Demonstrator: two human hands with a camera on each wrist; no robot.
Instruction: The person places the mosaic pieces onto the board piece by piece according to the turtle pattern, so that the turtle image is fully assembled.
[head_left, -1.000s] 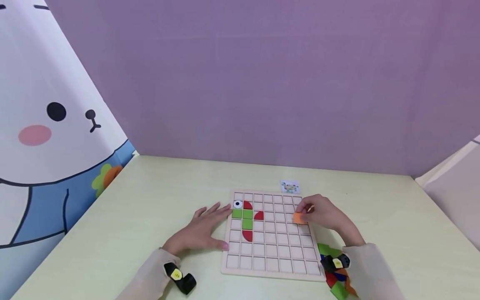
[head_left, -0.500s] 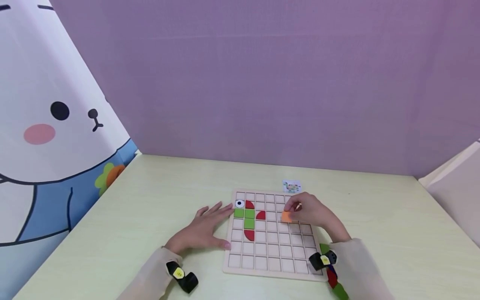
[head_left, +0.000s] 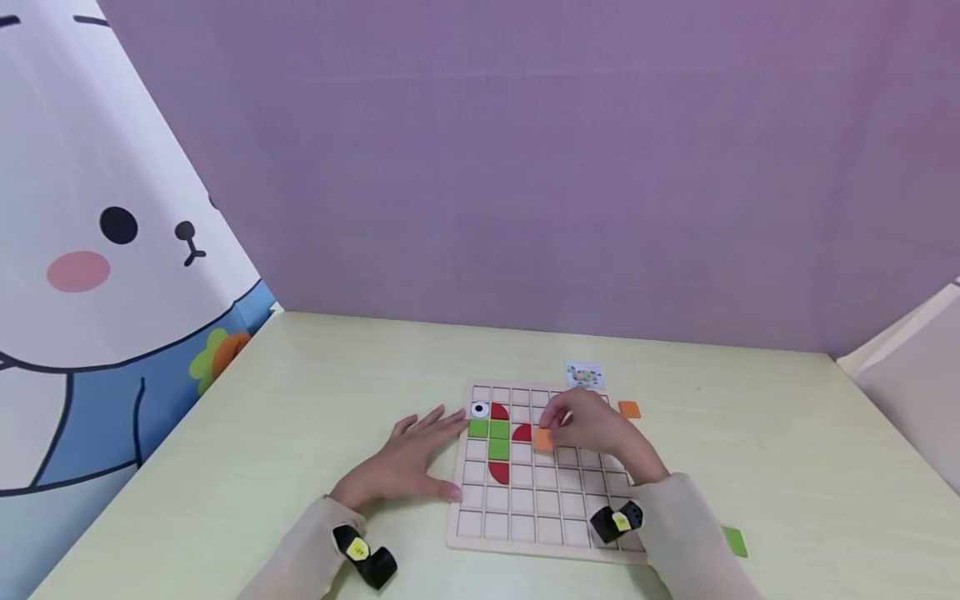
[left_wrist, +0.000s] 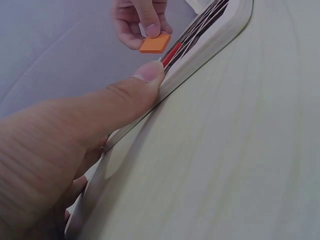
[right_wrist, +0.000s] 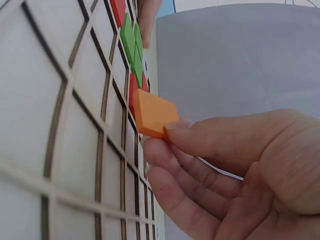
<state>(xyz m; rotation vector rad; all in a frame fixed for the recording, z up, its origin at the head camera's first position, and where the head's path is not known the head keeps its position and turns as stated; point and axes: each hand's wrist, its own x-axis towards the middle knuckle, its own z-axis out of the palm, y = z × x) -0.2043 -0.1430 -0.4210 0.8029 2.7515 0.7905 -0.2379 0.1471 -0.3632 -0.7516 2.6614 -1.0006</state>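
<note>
My right hand (head_left: 592, 427) pinches an orange square tile (head_left: 542, 440) between thumb and fingers, close over the wooden grid board (head_left: 496, 527). In the right wrist view the orange tile (right_wrist: 156, 116) is tilted above the grid. To its left sit a white eye tile (head_left: 479, 409), green square tiles (head_left: 498, 448) and red quarter-round tiles (head_left: 499, 473) in the cells. My left hand (head_left: 401, 464) lies with spread fingers at the board's left edge. Its thumb (left_wrist: 117, 102) rests against the rim in the left wrist view.
A small picture card (head_left: 583, 374) lies behind the board. One loose orange tile (head_left: 629, 409) is off the board's right side. A green tile (head_left: 735, 541) shows beside the right sleeve (head_left: 690, 533), and a purple backdrop (head_left: 555, 183) stands behind the table.
My right hand has carried the orange tile leftward across the board, beside a red tile. The sleeve now covers most of the coloured pile at right. My left hand stays in place.
</note>
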